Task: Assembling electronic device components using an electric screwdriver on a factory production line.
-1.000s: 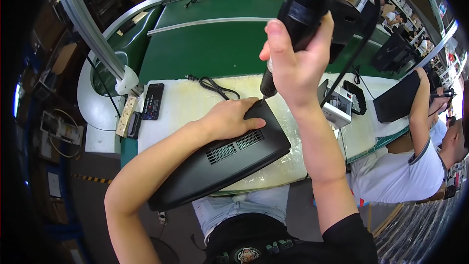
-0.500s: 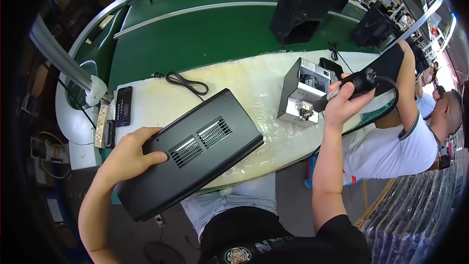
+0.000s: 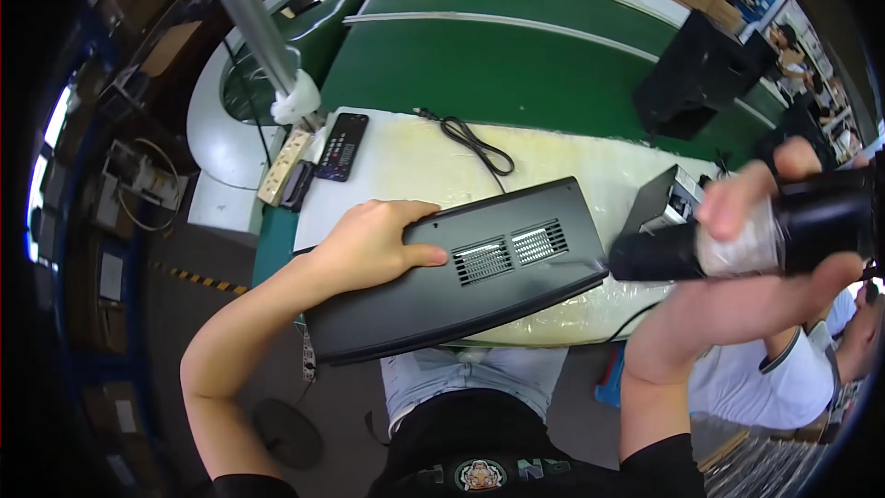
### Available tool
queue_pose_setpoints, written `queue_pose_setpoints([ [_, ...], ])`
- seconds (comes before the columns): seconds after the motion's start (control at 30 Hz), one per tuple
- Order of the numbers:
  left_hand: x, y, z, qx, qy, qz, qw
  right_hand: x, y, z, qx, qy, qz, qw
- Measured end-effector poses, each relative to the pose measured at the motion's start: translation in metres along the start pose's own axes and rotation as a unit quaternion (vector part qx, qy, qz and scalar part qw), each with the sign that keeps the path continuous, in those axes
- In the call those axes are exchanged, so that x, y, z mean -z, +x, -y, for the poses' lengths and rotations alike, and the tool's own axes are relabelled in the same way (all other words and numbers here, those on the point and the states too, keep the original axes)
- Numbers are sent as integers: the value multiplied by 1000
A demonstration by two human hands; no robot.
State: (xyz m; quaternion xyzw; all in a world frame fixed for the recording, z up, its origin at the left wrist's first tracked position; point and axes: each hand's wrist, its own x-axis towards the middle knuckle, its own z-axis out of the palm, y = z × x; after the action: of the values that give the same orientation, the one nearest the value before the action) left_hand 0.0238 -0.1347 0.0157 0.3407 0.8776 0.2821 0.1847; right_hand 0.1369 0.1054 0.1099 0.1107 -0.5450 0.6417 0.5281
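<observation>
1. Head view: a flat black case (image 3: 461, 290) lies on the bench (image 3: 581, 161) in front of the seated person, its vented face upward. Its long axis runs from lower left to upper right at a shallow slant, the right end farther from the body. The left end juts past the bench's near edge.
2. The left hand (image 3: 369, 244) rests on the case's far edge toward its left end, thumb flat on top beside the slotted vents (image 3: 483, 261). Whether this grip closes beneath the case cannot be told.
3. The right hand (image 3: 737, 309), blurred, has its grip wrapped around a black power driver (image 3: 816, 221). The tool lies nearly sideways, nose pointing left at the case's near right corner; contact is unclear.
4. The case is smooth and matte, an elongated slab with two rectangular grilles of narrow slots. The driver is a thick cylinder with a whitish, tape-like band. Shiny, wrinkled clear film covers the pale bench.
5. Beyond the case a thin black cord (image 3: 475, 143) lies looped. A slim black remote control (image 3: 342, 148) sits at far left; a grey metal box (image 3: 659, 203), partly hidden, stands at right.
6. Half a second earlier the driver was over by the metal box; now it is at the case's corner. The case's slant looks shallower, though the camera has also shifted. The left hand remains on the far edge.
</observation>
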Motion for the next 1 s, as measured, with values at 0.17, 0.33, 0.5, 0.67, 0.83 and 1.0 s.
queue_pose_setpoints([
  [0.17, -1, -4, 11, -20, -3, -13, 1000, -95, -14, -18, -33, -109, 89, 990],
  [0.33, 5, -3, 0, 6, 1, 29, 1000, -114, -27, -44, 42, -95, 174, 979],
  [0.5, 2, -3, 6, -4, 2, 30, 1000, -119, -31, -57, 46, -69, 202, 976],
  [0.67, 10, 1, -2, 13, 8, 43, 999, -110, -18, -62, 50, -27, 154, 986],
  [0.83, -6, -2, 14, -64, -44, -57, 995, -98, -17, -75, -34, 37, 48, 998],
  [1.0, -13, 2, 27, -136, -120, -139, 974, -69, -13, -86, -117, 62, -4, 991],
])
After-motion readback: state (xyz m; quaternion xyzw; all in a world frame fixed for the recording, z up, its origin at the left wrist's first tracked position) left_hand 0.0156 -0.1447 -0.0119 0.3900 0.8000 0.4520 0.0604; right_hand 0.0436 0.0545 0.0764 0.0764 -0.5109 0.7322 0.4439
